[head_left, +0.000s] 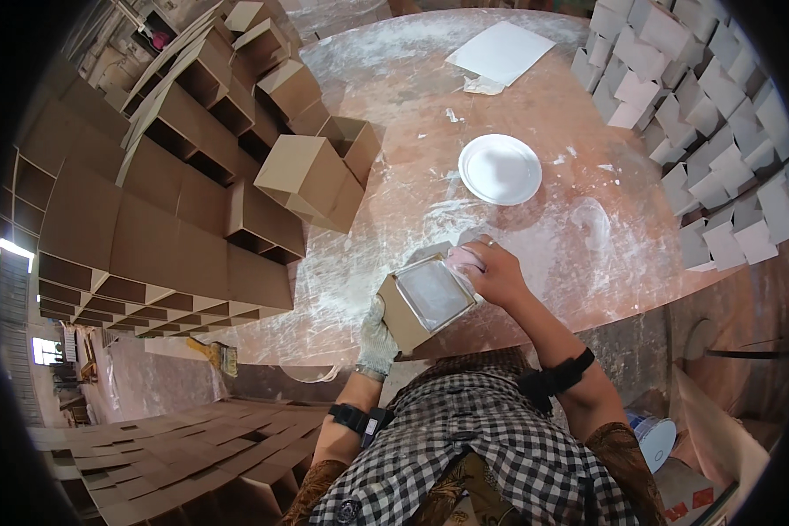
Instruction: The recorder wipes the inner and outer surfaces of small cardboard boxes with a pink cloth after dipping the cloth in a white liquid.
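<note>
My left hand point(378, 337), in a white work glove, grips a small brown cardboard box point(422, 299) from below, holding it tilted over the table's near edge. The box's upper face is pale grey-white. My right hand point(496, 272), bare with a ring, presses a pinkish cloth pad point(465, 259) against the box's upper right corner. A white round plate point(500, 168) lies on the table just beyond my right hand.
The round reddish table point(394, 105) is dusted with white powder. Stacks of open brown cardboard boxes point(193, 175) fill the left. Several whitish boxes point(701, 114) are piled at the right. A white sheet point(502, 51) lies at the far side. Flat cardboard pieces point(175, 447) cover the lower left.
</note>
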`<state>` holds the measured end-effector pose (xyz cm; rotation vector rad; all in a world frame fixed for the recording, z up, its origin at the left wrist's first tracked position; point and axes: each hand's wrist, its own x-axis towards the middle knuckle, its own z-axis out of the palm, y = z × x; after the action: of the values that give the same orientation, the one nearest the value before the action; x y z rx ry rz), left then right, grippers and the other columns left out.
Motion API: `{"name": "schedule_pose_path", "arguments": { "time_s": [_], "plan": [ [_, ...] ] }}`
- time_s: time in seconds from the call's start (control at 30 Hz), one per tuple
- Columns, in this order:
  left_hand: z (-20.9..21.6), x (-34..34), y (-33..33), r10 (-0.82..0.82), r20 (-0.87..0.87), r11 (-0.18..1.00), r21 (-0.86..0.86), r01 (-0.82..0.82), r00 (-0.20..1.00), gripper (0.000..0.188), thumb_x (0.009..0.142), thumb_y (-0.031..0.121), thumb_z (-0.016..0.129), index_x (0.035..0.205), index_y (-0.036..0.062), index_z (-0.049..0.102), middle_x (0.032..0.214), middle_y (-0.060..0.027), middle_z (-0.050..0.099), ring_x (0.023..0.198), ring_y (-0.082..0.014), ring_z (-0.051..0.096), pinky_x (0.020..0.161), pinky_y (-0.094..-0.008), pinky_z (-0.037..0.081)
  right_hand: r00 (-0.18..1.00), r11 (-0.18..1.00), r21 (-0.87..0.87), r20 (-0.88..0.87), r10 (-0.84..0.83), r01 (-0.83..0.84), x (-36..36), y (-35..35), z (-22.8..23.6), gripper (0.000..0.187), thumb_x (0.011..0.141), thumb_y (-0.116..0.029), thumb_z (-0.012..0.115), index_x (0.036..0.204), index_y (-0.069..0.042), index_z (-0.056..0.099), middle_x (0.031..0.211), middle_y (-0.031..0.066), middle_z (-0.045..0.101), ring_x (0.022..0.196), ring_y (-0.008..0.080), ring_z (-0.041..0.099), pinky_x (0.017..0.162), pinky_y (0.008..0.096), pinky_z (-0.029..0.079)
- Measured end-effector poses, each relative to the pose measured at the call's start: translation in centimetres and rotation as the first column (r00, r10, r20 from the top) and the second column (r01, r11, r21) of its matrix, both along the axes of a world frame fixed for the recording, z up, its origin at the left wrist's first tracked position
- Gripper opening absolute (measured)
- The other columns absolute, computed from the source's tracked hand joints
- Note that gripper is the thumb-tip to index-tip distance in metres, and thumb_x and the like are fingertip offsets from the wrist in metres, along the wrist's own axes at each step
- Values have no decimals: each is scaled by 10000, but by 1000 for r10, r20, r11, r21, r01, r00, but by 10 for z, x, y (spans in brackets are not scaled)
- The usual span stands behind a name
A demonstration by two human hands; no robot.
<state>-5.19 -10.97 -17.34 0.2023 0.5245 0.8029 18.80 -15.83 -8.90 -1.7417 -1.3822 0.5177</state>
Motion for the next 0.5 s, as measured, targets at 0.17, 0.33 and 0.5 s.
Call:
{"name": "schedule_pose_path", "arguments": {
  "time_s": [0.17, 0.33, 0.5],
  "plan": [
    [5, 5, -3, 70, -31, 998, -9, -70, 997, 504, 895, 342, 526, 1309, 79, 404, 1299, -150, 456, 1173, -312, 470, 972, -526, 406, 975, 991, -121, 211, 74, -49, 1, -29, -13, 212, 731, -202, 611, 924, -115, 620, 906, 84, 580, 785, 303, 601, 656, 391, 488],
    [15, 7, -2, 61, 1, 998, -29, -61, 998, 446, 884, 245, 571, 1258, 31, 456, 1224, -124, 522, 1105, -268, 525, 948, -455, 447, 965, 982, -169, 235, 118, -79, 2, -68, 18, 201, 710, -149, 629, 907, -111, 630, 880, 71, 582, 734, 285, 606, 630, 384, 489],
    [25, 14, -3, 64, -24, 998, -21, -65, 998, 457, 874, 254, 588, 1251, 28, 465, 1192, -121, 541, 1094, -258, 532, 941, -438, 455, 976, 999, 29, 215, 20, -27, 2, -49, 31, 224, 695, -85, 623, 918, -106, 634, 878, 72, 585, 720, 290, 605, 627, 376, 490]
  ]
}}
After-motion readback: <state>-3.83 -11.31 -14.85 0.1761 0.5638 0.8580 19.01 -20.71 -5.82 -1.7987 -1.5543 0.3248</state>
